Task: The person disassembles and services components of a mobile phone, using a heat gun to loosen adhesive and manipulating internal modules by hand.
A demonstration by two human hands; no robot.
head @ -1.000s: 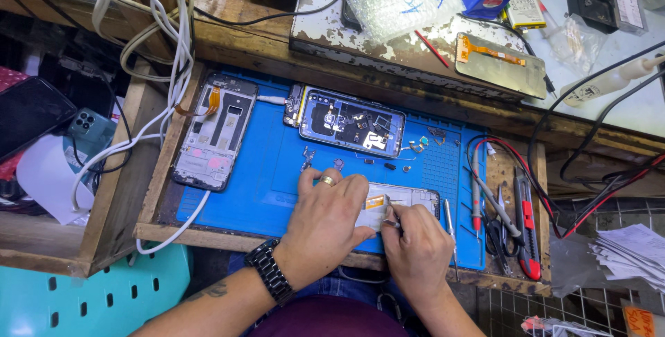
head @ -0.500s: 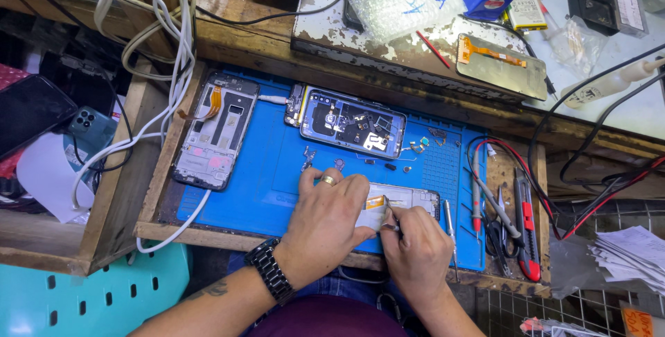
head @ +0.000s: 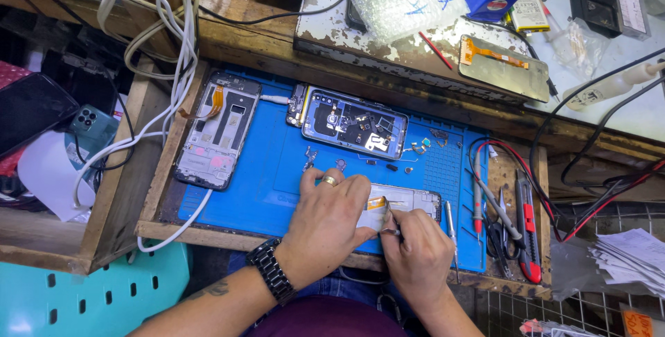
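Low in the middle of the frame, the left hand (head: 325, 223) lies flat with fingers pressed together on a phone screen assembly (head: 405, 205), pinning it to the blue repair mat (head: 270, 171). The right hand (head: 415, 250) is just to the right of it, pinching thin metal tweezers (head: 389, 218) whose tip touches the part's exposed back near an orange flex strip (head: 376, 202). Above them in the centre there's an opened blue phone (head: 355, 123) with its board showing, and a bare grey phone frame (head: 218, 129) sits toward the left of the mat. Red-handled cutter (head: 528, 229) and probes lie on the right edge
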